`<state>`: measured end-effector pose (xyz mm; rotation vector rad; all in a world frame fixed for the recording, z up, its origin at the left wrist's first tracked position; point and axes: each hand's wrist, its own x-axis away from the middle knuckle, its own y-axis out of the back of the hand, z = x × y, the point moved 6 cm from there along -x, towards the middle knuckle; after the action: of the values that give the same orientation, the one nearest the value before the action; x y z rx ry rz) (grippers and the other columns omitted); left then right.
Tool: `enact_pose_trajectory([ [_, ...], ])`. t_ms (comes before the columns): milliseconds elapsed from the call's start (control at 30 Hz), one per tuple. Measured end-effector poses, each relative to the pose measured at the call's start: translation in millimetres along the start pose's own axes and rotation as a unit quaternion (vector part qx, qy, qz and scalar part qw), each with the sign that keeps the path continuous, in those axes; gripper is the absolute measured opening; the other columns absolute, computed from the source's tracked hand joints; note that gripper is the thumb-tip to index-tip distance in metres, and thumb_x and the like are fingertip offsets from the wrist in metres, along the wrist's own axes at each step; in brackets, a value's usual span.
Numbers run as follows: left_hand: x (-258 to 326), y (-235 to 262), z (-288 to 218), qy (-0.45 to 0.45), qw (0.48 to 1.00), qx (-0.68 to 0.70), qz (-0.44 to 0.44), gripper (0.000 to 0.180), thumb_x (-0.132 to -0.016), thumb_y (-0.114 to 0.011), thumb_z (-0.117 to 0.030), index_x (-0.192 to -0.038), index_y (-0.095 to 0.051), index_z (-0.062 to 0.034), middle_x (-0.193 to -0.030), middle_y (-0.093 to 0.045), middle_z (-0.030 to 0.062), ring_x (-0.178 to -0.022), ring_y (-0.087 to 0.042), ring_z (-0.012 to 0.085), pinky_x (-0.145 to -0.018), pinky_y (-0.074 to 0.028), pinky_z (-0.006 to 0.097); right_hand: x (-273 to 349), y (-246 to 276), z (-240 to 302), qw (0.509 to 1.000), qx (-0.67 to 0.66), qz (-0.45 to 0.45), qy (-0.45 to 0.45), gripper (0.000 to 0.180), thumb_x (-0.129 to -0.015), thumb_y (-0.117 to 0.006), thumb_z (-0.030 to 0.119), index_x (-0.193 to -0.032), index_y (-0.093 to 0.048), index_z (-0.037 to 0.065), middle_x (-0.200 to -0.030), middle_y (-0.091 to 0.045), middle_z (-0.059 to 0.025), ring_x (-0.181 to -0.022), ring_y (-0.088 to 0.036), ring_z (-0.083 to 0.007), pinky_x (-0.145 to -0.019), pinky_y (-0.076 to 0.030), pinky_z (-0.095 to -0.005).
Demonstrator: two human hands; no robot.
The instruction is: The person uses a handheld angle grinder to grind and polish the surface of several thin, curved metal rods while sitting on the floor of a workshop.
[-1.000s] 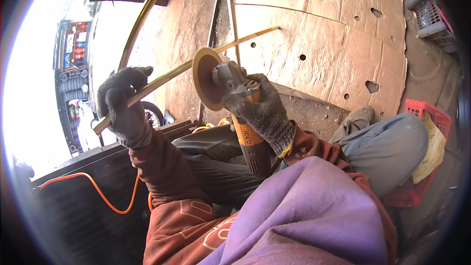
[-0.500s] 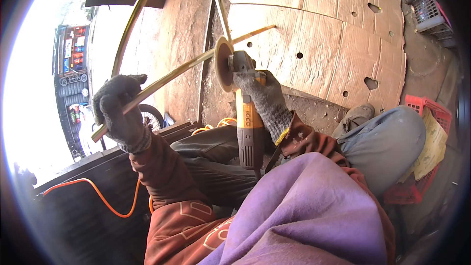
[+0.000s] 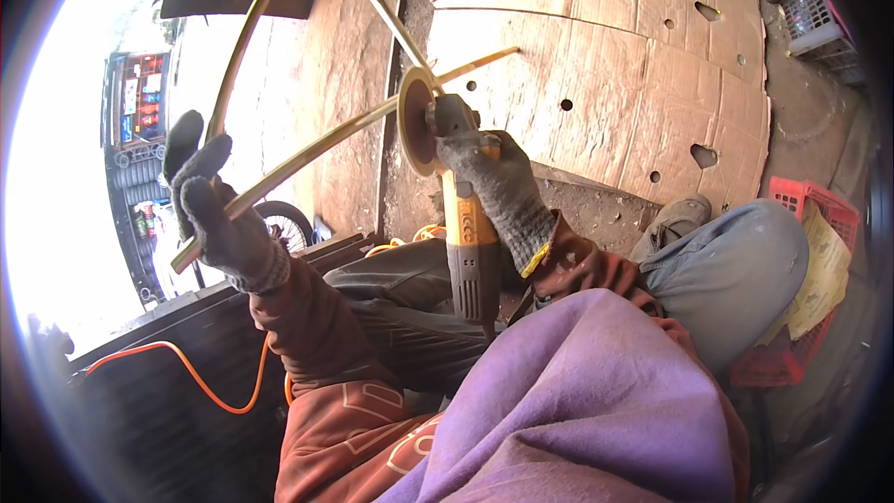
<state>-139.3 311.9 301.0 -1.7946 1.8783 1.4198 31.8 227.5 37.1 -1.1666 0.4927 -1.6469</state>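
In a grey knitted glove, my left hand holds the lower end of a straight brass-coloured metal bar. One finger crosses over the bar while other fingers stretch up and apart. A curved bar of the same colour runs upward behind those fingertips. My right hand, gloved too, is wrapped round the head end of a yellow and black angle grinder. Its round disc stands against the straight bar, near a slanting bar. Whether the disc is spinning I cannot tell.
Flattened cardboard with holes covers ground ahead on the right. A red plastic crate holding paper stands right of my knee. An orange cable curls at lower left. Grey crates sit far right; a wheel shows beyond my left hand.
My left fingers have uncurled and spread upward from the straight bar. The grinder has shifted slightly left, and the slanting bar's upper end has swung left.
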Motion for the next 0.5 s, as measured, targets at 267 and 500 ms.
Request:
enact_pose_trajectory([
  [267,3,5,5,0.056,0.998,0.004,-0.010,0.053,-0.096,-0.049,-0.043,-0.079,-0.066,0.0044,-0.106,-0.067,0.0252,-0.116,-0.058,0.0389,-0.105,-0.038,0.050,7,-10,-2,1.000,0.007,0.028,-0.006,0.027,-0.083,-0.076,0.013,-0.103,-0.065,0.000,-0.091,-0.070,-0.0077,-0.078,-0.068,-0.0139,-0.068,-0.055,-0.0262],
  [500,5,8,11,0.064,0.997,0.024,0.035,0.055,-0.097,-0.045,-0.045,-0.072,-0.061,0.0015,-0.097,-0.067,0.0232,-0.108,-0.061,0.0391,-0.110,-0.030,0.059,-4,4,-13,0.999,0.032,-0.025,-0.016,0.022,-0.084,-0.077,0.014,-0.101,-0.067,0.002,-0.092,-0.071,-0.0062,-0.078,-0.067,-0.0118,-0.068,-0.055,-0.0254],
])
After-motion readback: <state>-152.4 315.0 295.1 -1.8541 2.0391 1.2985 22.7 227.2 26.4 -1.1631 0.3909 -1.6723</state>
